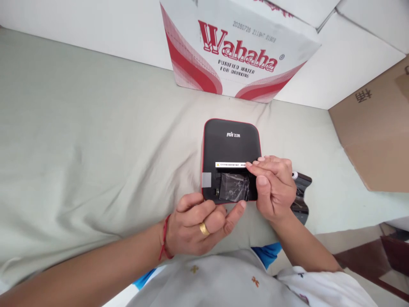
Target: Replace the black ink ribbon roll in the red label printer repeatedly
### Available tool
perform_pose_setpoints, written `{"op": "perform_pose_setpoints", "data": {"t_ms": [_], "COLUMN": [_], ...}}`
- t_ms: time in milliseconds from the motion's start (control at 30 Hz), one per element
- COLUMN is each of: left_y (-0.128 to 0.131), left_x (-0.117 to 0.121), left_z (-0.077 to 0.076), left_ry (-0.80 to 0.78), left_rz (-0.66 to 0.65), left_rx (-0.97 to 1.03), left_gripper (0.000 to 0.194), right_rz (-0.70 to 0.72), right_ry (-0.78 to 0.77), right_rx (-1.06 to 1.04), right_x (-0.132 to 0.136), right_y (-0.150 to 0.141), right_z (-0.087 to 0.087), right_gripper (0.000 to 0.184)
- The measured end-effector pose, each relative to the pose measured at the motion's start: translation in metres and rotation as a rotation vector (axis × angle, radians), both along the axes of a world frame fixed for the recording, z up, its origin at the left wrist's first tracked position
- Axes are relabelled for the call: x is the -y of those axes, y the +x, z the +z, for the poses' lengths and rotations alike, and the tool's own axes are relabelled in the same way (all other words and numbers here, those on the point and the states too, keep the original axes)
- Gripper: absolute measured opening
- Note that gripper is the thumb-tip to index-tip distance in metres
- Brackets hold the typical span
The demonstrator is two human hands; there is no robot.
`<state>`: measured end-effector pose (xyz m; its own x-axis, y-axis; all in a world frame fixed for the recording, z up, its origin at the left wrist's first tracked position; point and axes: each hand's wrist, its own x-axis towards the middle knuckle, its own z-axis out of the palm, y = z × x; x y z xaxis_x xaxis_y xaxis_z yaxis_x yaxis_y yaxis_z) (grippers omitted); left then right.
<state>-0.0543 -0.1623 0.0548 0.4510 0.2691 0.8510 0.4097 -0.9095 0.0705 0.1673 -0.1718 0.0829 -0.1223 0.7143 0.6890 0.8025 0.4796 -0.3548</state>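
A black receipt printer with a red edge and white "FEIE" lettering lies on the pale green cloth. A white warning sticker crosses its top above a recess. Crinkled clear plastic covers the recess. My left hand, with a gold ring, is curled at the printer's near edge, its index finger stretched along that edge. My right hand is closed at the printer's right side, index fingertip on the sticker's right end. What lies under the right fingers is hidden. A grey tape piece sits at the left edge.
Behind the printer stands a white and red Wahaha water carton. A brown cardboard box is at the right. A dark glossy object with a white round end lies partly behind my right hand. Wrinkled pale cloth spreads leftward.
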Motion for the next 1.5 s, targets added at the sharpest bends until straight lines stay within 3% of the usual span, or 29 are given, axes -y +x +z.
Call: {"op": "perform_pose_setpoints", "data": {"t_ms": [200,400,700,900,1000,1200,1367,1500], "left_y": [-0.012,-0.024,-0.026,-0.020,-0.016,-0.016,-0.019,-0.018], "left_x": [-0.016,-0.040,-0.053,-0.056,-0.053,-0.052,-0.053,-0.052], "left_z": [-0.009,-0.008,-0.007,-0.007,-0.011,-0.018,-0.019,-0.021], "left_ry": [-0.104,-0.249,-0.185,-0.433,-0.504,-0.499,-0.485,-0.488], "left_rz": [0.020,0.078,-0.048,-0.251,-0.276,-0.294,-0.313,-0.285], "left_rx": [0.220,0.251,0.261,0.401,0.439,0.445,0.408,0.397], "left_gripper": [0.031,0.033,0.022,0.023,0.022,0.025,0.026,0.027], "right_rz": [0.071,0.230,0.251,0.260,0.256,0.225,0.220,0.360], "right_ry": [0.046,0.053,-0.002,-0.001,0.011,0.034,0.014,-0.281], "right_rx": [0.045,0.044,-0.009,-0.036,-0.031,0.022,0.160,-0.005], "right_x": [0.007,0.014,0.014,0.012,0.010,0.012,0.014,-0.001], "right_y": [0.004,0.000,-0.001,-0.003,-0.003,-0.005,-0.003,0.007], "right_z": [-0.005,0.003,0.003,0.004,0.004,0.006,0.021,0.052], "right_gripper": [0.047,0.045,0.034,0.033,0.033,0.030,0.025,0.027]}}
